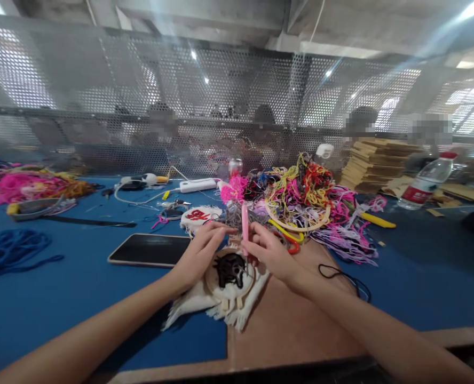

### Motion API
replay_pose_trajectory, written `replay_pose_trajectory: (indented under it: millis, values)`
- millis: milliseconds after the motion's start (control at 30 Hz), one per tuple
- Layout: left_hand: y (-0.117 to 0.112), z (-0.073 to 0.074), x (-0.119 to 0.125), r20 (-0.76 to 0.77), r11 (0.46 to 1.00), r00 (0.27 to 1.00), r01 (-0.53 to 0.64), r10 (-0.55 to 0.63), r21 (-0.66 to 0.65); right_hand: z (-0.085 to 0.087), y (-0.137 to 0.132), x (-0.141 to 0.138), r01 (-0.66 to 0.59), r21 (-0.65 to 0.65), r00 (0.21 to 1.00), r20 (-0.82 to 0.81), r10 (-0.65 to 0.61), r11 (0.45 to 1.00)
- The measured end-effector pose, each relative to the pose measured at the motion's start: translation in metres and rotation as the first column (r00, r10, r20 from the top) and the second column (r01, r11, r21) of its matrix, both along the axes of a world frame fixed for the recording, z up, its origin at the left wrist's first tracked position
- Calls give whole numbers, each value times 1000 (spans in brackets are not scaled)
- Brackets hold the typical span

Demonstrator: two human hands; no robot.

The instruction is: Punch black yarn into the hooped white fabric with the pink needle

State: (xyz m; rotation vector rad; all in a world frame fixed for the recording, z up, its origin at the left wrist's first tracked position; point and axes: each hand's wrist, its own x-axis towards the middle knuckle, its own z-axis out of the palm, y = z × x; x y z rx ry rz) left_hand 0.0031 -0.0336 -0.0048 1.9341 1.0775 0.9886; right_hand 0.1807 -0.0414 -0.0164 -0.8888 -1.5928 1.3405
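A round wooden embroidery hoop with white fringed cloth lies in front of me, and a black yarn patch is worked into its middle. My right hand is closed around a pink punch-needle tool, held upright with its tip down at the black patch. My left hand rests on the hoop's left side, its fingers pinched together near the tool's upper part; what they pinch is too small to see.
A dark phone lies left of the hoop. A heap of coloured yarn with spare hoops sits behind it. Blue yarn, a white power strip, a water bottle and stacked cardboard are around. People sit behind the perforated screen.
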Motion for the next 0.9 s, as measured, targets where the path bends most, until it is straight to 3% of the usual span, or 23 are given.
replay_pose_trajectory:
  millis: [67,133,233,267,500,700,900]
  values:
    - [6,7,4,125,985,991,74,-55,-153,-2,1,0,-17,10,999,27,17,1000]
    - [15,16,10,253,931,965,149,-64,-332,-4,3,1,-25,17,999,43,24,1000]
    - [33,30,20,377,829,925,249,-50,-500,-5,5,2,-27,12,999,41,27,1000]
    - [40,33,23,395,821,918,250,-33,-513,-5,5,1,-26,14,999,39,26,1000]
    - [71,50,32,344,931,939,132,-7,-341,-11,9,-7,-14,5,997,70,14,1000]
    - [88,55,33,273,958,959,0,81,-286,-10,12,-12,75,7,992,101,-75,997]
    - [98,55,32,267,969,960,-21,88,-245,-13,15,-12,98,41,991,88,-102,994]
